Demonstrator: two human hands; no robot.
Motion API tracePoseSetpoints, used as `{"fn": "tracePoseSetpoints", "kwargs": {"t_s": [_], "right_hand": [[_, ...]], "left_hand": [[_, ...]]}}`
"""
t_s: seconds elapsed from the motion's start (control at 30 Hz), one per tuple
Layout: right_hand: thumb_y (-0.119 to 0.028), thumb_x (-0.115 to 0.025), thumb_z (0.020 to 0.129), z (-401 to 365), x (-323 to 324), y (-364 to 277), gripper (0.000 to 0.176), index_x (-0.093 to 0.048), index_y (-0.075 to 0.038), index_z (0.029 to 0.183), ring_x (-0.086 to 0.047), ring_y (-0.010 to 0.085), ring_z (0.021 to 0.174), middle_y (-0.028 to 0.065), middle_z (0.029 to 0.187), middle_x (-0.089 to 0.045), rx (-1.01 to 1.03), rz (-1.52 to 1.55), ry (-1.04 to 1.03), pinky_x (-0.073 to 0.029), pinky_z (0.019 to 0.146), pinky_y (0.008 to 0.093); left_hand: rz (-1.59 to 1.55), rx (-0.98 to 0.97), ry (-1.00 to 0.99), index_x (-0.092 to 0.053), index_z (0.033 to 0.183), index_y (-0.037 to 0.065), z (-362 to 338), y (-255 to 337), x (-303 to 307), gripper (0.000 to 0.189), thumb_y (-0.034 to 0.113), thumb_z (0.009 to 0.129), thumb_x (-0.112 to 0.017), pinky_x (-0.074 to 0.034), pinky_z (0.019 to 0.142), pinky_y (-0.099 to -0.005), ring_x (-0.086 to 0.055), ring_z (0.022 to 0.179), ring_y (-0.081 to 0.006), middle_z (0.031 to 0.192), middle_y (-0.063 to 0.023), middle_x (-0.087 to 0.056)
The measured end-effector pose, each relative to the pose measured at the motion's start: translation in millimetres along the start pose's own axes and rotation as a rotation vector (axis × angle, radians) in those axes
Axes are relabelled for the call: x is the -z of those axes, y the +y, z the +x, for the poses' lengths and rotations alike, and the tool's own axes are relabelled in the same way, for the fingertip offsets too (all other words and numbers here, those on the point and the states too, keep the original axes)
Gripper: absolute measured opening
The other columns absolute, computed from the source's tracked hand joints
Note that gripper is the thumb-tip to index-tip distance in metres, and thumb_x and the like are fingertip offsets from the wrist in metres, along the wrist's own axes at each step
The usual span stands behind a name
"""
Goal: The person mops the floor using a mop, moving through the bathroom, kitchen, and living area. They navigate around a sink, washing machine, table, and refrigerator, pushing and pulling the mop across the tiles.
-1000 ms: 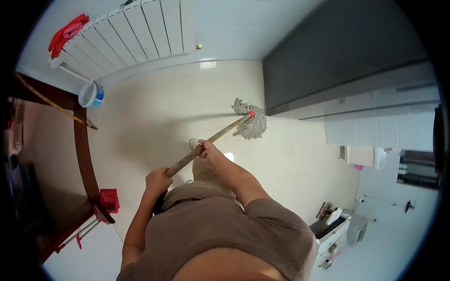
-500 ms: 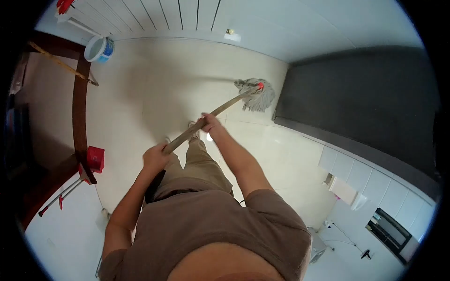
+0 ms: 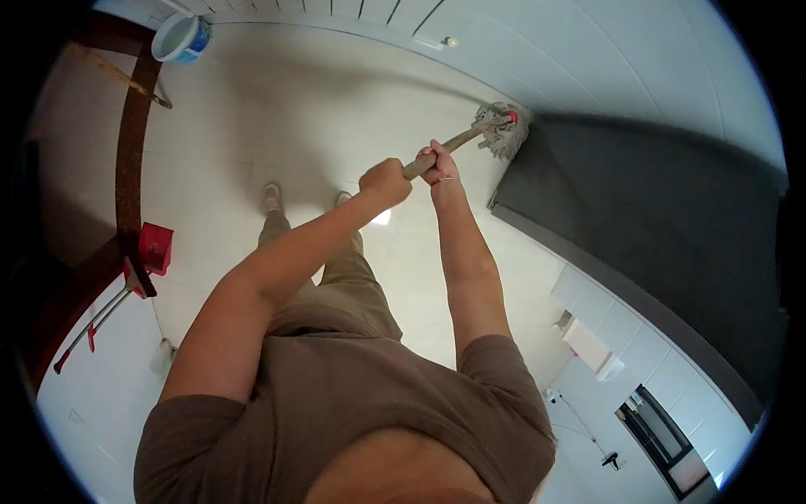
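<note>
Mopping into the corner: the person's left hand [image 3: 386, 182] is closed in a full fist round the near end of a wooden mop handle [image 3: 460, 139]. The right hand [image 3: 438, 161] is wrapped round the shaft just ahead of it, on the side nearer the dark grey panel [image 3: 655, 227]. Both arms are stretched almost straight.

The string mop head [image 3: 504, 128], grey with a red collar, lies on the pale tiled floor [image 3: 277, 109]. It touches the near corner of the dark grey panel, where the panel meets the white wall. The person's shoes [image 3: 271, 196] stand well back from the panel. A white and blue bucket [image 3: 180, 38] sits far from it, across the floor beside a brown wooden door frame [image 3: 128, 143]. A red box-like object [image 3: 155, 246] rests by the same frame, also well apart from the panel.

Judged from the reach, the stroke would go best with the right hand pressing the strands flat into the corner and the left steering. Stepping closer to the panel looks wiser than leaning, since the arms have little extension left and the glossy tile may be slippery.
</note>
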State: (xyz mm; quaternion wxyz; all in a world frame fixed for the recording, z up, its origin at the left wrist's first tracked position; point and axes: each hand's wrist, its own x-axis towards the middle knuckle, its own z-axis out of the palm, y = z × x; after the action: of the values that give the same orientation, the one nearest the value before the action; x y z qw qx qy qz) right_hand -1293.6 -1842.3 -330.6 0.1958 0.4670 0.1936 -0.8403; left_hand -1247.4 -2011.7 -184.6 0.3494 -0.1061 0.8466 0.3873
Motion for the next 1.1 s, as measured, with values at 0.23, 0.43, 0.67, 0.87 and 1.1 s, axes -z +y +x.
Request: {"fn": "tracePoseSetpoints", "kwargs": {"t_s": [0.23, 0.43, 0.67, 0.87, 1.1], "right_hand": [[-0.011, -0.054, 0.083, 10, -76, 98, 0.013, -0.044, -0.004, 0.077, -0.050, 0.0229, 0.059, 0.0103, 0.061, -0.049, -0.031, -0.178, 0.007, -0.047, 0.062, 0.0361], [-0.009, -0.056, 0.080, 28, -125, 204, 0.013, -0.045, -0.002, 0.081, -0.052, 0.0256, 0.062, 0.0118, 0.066, -0.050, -0.128, -0.268, -0.006, -0.048, 0.062, 0.0388], [-0.012, -0.057, 0.080, 11, -181, 359, 0.015, -0.046, -0.003, 0.078, -0.052, 0.0218, 0.062, 0.0106, 0.069, -0.050, -0.320, -0.414, -0.059, -0.049, 0.056, 0.0311], [-0.009, -0.056, 0.080, -40, -217, 485, 0.013, -0.046, -0.002, 0.079, -0.053, 0.0221, 0.062, 0.0104, 0.069, -0.049, -0.495, -0.655, -0.002, -0.050, 0.057, 0.0328], [-0.005, -0.060, 0.075, -66, -225, 575, 0.014, -0.047, 0.001, 0.079, -0.059, 0.0240, 0.055, 0.0110, 0.070, -0.054, -0.549, -0.901, 0.033, -0.055, 0.048, 0.0349]], "left_hand": [[-0.030, 0.049, 0.025, -0.063, 0.092, 0.008, -13, -73, 95, 0.029, 0.022, 0.066, -0.060, -0.047, 0.073, -0.0355, -0.060, 0.082, -0.0278, 0.086, -0.0116, -0.063], [-0.173, 0.110, 0.079, -0.063, 0.091, 0.005, -45, -164, 160, 0.033, 0.023, 0.063, -0.060, -0.046, 0.070, -0.0344, -0.060, 0.078, -0.0268, 0.083, -0.0121, -0.063], [-0.264, 0.092, 0.221, -0.062, 0.093, 0.000, -134, -271, 244, 0.037, 0.021, 0.063, -0.062, -0.045, 0.066, -0.0318, -0.059, 0.072, -0.0210, 0.076, -0.0125, -0.062], [-0.450, 0.321, 0.367, -0.059, 0.098, -0.004, -233, -347, 271, 0.040, 0.014, 0.063, -0.064, -0.042, 0.052, -0.0262, -0.052, 0.056, -0.0121, 0.066, -0.0073, -0.058], [-0.797, 0.514, 0.558, -0.056, 0.104, -0.004, -294, -390, 245, 0.039, 0.011, 0.068, -0.064, -0.033, 0.039, -0.0190, -0.043, 0.045, -0.0058, 0.060, -0.0014, -0.050]]}}
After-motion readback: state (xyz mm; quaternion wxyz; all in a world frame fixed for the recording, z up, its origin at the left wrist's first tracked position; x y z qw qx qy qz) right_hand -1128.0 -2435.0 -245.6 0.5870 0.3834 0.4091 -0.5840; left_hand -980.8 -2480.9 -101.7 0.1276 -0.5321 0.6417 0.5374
